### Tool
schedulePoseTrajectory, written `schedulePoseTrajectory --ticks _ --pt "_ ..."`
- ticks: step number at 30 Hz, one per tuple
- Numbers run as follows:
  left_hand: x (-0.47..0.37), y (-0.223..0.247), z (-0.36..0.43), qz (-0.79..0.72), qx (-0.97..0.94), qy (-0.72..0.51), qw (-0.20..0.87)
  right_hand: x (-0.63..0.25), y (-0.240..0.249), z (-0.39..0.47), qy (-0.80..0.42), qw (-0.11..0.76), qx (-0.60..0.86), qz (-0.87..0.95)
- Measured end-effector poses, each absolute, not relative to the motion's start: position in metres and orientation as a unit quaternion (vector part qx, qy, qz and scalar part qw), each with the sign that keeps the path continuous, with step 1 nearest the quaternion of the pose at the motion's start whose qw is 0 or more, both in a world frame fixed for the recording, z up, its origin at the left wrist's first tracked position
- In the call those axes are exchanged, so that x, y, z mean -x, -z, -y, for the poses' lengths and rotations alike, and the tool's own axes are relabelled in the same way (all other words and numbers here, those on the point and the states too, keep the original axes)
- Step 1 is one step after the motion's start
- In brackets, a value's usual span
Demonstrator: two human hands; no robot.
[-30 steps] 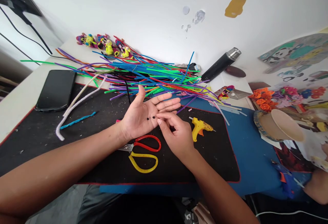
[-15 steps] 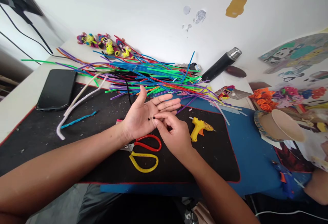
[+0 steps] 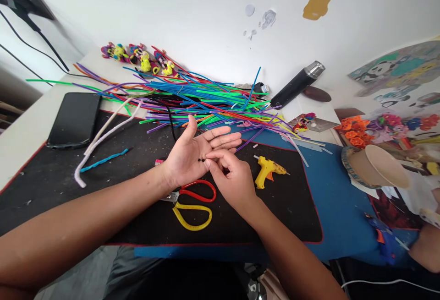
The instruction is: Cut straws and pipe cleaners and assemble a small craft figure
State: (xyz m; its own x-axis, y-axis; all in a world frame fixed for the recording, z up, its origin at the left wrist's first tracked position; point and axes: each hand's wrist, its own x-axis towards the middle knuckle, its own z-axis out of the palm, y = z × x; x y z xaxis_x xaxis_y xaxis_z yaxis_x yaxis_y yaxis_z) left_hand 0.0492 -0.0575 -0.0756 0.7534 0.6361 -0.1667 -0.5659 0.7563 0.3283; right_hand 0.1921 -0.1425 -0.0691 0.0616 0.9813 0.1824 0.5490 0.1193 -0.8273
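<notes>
My left hand (image 3: 192,155) is held palm up with its fingers stretched out. Two tiny black bead-like pieces (image 3: 200,160) show side by side at the palm, too small to identify surely. The thumb and index finger of my right hand (image 3: 232,174) are pinched together over the palm, with one black bead (image 3: 203,160) at their tips. Below the hands, scissors (image 3: 192,217) with one red and one yellow handle lie on the black mat (image 3: 137,217), their blades partly hidden by my left wrist. A yellow glue gun (image 3: 268,171) lies right of my right hand.
Many coloured pipe cleaners (image 3: 206,94) are heaped behind the hands. A phone (image 3: 74,119), a twisted blue piece (image 3: 105,159) and white strips (image 3: 103,139) lie left. Small figures (image 3: 144,62), a black flask (image 3: 299,84) and a bowl (image 3: 381,167) stand around. Another person's arm (image 3: 426,247) shows at right.
My right fingertips have shifted slightly left and down, bringing one black bead closer to the other. My left hand stays almost still, and the view has moved slightly.
</notes>
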Motion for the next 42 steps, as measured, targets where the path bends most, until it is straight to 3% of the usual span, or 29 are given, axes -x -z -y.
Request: schedulePoseTrajectory --ticks 27,37,42 --pt "-0.052 0.075 0.060 -0.168 -0.117 -0.319 0.926 -0.190 0.070 0.142 -0.287 0.375 0.611 0.635" --pt "-0.057 0.072 0.057 -0.368 -0.080 -0.326 0.867 -0.194 0.063 0.138 -0.366 0.456 0.598 0.548" --pt "-0.052 0.071 0.051 -0.340 -0.130 -0.305 0.880 -0.199 0.065 0.134 -0.477 0.489 0.573 0.453"
